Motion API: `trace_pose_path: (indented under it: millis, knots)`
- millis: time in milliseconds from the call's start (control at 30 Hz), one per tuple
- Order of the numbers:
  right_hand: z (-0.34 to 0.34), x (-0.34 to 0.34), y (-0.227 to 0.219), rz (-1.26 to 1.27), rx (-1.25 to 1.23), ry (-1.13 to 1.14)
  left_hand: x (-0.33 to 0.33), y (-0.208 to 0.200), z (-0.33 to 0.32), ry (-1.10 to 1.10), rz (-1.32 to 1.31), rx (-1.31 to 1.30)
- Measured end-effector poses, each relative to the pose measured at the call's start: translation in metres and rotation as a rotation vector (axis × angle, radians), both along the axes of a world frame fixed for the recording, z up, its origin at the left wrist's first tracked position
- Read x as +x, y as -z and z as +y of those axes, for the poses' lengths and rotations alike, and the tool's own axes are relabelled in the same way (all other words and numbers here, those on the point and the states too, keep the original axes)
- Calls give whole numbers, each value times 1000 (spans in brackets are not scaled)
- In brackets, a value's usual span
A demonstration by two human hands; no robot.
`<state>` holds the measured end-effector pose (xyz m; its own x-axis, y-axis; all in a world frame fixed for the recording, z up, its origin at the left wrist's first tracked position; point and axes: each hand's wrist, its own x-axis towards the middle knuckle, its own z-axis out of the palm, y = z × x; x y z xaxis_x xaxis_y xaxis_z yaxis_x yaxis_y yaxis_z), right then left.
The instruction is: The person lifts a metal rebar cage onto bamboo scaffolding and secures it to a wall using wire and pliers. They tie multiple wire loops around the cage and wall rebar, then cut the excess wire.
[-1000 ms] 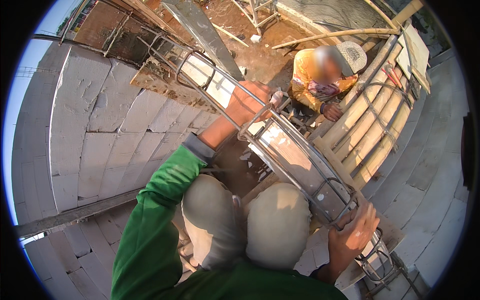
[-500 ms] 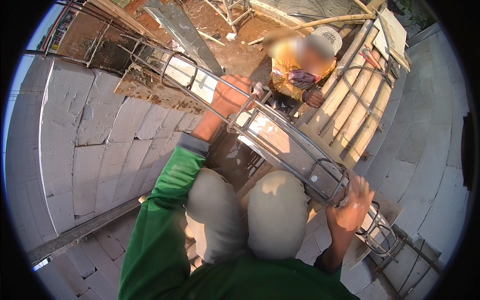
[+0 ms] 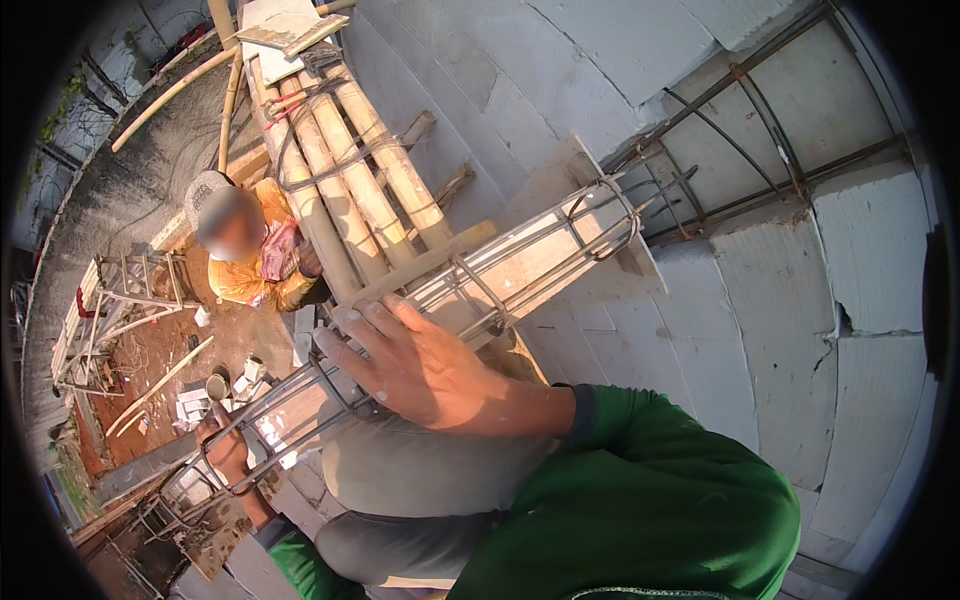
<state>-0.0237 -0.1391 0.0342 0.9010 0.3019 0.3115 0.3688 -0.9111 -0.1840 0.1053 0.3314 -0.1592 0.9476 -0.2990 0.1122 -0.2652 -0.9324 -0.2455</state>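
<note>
Touching rebar cage [image 3: 480, 287]: right grip [image 3: 415, 372]

Head-worn fisheye — downward, close

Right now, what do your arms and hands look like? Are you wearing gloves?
No gloves! My left hand and right hand are both bare. The left sleeve and right sleeve are green, and each ends in a dark grey cuff. A bit of bare arm shows past each one.
</note>
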Motion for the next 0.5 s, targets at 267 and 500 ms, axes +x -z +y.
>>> trace_pose_path:
  millis: [267, 500]
  knots:
    - [-81, -41, -49, -322, 444, 125, -6, 4, 16, 25, -53, -9]
    - [-218, -67, 15, -647, 750, 1050, 6, 31, 28, 148, -201, 6]
